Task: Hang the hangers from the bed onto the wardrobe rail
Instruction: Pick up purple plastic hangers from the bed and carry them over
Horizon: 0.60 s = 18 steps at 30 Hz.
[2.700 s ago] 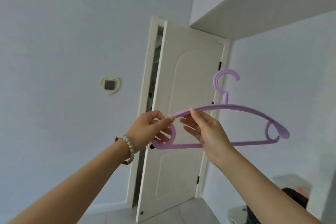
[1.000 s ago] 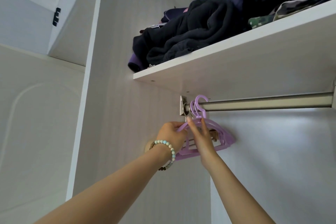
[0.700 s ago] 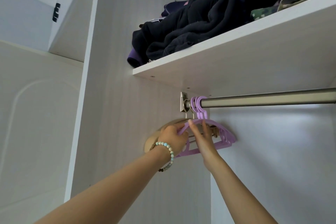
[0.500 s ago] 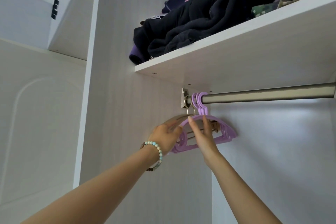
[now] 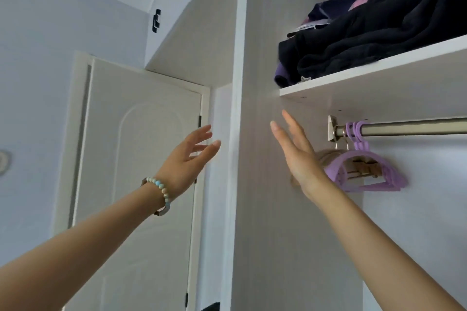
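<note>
Several purple hangers (image 5: 371, 171) hang by their hooks from the metal wardrobe rail (image 5: 414, 127), bunched at its left end beside the bracket. A wooden hanger hangs behind them, mostly hidden. My right hand (image 5: 297, 153) is raised to the left of the hangers with fingers straight, holding nothing and apart from them. My left hand (image 5: 189, 159), with a bead bracelet on the wrist, is further left in front of the wardrobe's side panel, fingers spread and empty.
A white shelf (image 5: 374, 76) above the rail carries a pile of dark clothes (image 5: 366, 25). The wardrobe's side panel (image 5: 255, 209) stands between my hands. A white door (image 5: 141, 171) is at the left, with a cupboard overhead.
Both hands have let go of the purple hanger, which now hangs on the rail, and have drawn back to the left. My view has swung left toward the door.
</note>
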Each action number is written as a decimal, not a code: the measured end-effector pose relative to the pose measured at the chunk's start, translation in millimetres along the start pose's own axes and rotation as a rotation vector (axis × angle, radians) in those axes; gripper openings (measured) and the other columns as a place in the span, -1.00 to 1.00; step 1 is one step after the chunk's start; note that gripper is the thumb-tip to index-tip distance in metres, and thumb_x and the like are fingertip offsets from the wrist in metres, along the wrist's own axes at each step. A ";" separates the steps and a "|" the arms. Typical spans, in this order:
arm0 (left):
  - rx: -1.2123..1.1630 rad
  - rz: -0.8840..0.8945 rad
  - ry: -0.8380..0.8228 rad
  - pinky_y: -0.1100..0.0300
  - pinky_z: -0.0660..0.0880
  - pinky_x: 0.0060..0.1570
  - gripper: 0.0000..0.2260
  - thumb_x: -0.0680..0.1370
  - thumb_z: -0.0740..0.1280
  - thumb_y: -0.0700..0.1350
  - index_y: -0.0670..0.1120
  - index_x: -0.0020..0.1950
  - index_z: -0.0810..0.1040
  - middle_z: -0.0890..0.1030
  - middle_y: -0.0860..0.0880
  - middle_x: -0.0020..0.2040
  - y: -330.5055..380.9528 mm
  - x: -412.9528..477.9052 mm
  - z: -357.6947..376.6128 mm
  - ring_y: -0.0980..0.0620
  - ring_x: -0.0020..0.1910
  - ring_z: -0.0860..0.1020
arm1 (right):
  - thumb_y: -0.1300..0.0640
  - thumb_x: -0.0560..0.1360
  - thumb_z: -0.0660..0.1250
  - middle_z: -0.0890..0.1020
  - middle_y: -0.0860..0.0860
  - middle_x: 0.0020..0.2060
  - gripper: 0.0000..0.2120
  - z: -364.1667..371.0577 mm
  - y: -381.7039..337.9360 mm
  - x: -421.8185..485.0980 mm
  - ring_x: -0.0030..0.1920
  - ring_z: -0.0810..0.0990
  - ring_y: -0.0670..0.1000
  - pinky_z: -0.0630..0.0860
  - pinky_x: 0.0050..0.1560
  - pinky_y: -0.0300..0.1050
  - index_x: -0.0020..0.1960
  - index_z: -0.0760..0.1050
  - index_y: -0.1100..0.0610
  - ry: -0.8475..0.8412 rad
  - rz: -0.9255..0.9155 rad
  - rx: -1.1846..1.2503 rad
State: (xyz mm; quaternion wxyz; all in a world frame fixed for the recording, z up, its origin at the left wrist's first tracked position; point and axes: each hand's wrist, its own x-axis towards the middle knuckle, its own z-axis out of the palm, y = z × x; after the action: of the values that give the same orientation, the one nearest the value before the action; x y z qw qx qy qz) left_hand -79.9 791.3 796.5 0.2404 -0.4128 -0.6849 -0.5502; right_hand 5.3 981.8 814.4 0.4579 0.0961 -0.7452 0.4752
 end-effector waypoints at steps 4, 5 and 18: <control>0.127 -0.024 0.052 0.22 0.32 0.18 -0.45 0.49 0.19 0.18 0.10 0.45 0.22 0.39 0.11 0.37 -24.7 -33.8 -107.0 0.16 0.28 0.40 | -0.21 0.51 0.19 0.11 -0.29 0.48 -0.40 95.2 -33.0 -18.5 0.42 0.07 -0.32 0.06 0.40 -0.23 0.49 0.10 -0.20 -0.143 -0.030 0.055; 0.150 -0.040 0.070 0.22 0.30 0.17 -0.45 0.50 0.20 0.18 0.09 0.46 0.22 0.38 0.11 0.38 -30.9 -43.4 -134.4 0.16 0.28 0.39 | -0.20 0.52 0.19 0.10 -0.29 0.48 -0.41 122.5 -40.0 -23.7 0.44 0.06 -0.29 0.05 0.39 -0.24 0.50 0.09 -0.19 -0.183 -0.028 0.062; 0.452 -0.502 0.348 0.14 0.31 0.30 -0.37 0.44 0.19 0.34 0.11 0.43 0.25 0.37 0.12 0.38 -138.5 -276.5 -482.4 0.16 0.29 0.38 | -0.25 0.47 0.22 -0.02 -0.30 0.50 -0.34 518.5 -105.1 -163.3 0.49 -0.05 -0.25 0.01 0.44 -0.17 0.50 0.04 -0.20 -0.745 0.017 0.173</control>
State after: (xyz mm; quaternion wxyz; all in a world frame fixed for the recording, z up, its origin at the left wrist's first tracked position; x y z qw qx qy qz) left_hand -104.8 241.3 637.5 0.2961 -0.0690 -0.8177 -0.4889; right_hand -148.6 465.6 686.4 0.1419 0.2944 -0.8184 0.4726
